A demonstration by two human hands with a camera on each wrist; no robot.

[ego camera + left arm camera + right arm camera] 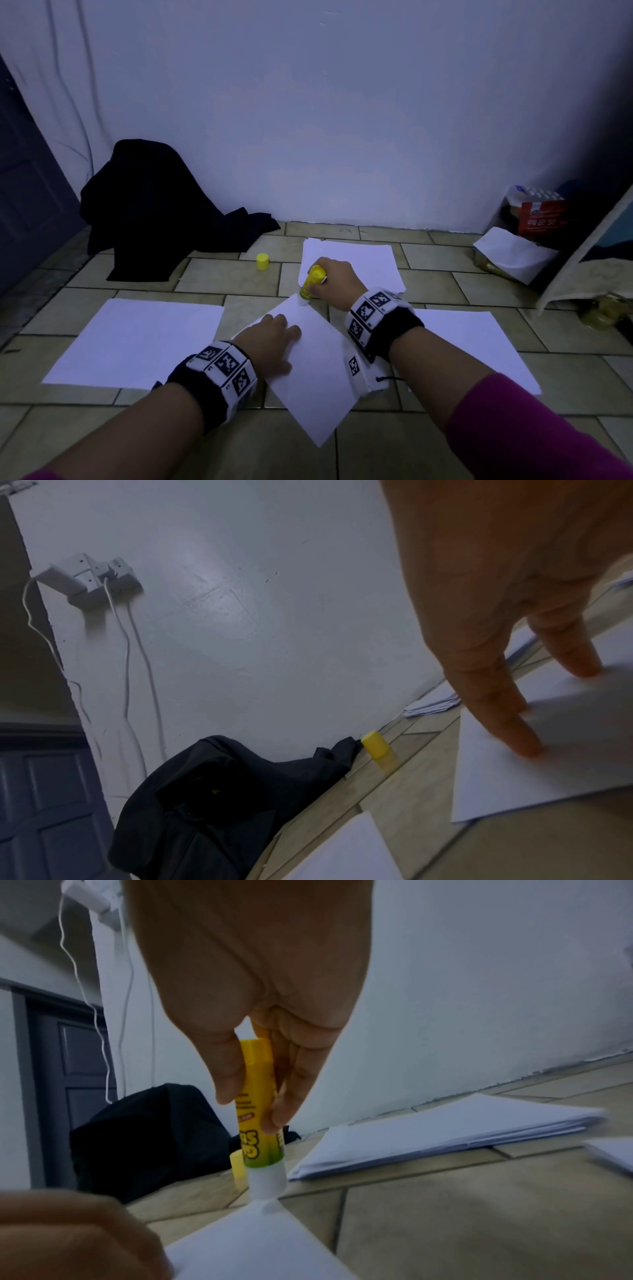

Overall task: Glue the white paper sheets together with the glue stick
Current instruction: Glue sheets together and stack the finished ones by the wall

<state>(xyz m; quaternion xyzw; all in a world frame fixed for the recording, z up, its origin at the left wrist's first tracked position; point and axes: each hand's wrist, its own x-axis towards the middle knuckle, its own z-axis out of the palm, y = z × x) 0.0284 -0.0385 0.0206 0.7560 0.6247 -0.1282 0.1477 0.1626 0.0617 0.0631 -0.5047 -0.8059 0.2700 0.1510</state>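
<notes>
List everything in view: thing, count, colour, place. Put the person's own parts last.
glue stick: one, yellow-green, uncapped, white tip on the far corner of the angled sheet
angled sheet: one, white, floor centre
glue cap: one, yellow, on the tiles left of the paper stack
paper stack: one, white, near the wall
left sheet: one, white, floor left
right sheet: one, white, floor right
dark cloth: one, black, heaped against the wall
red package: one, far right
wall socket: one, white, cables hanging
left hand: flat on the angled sheet
right hand: grip round the glue stick
</notes>
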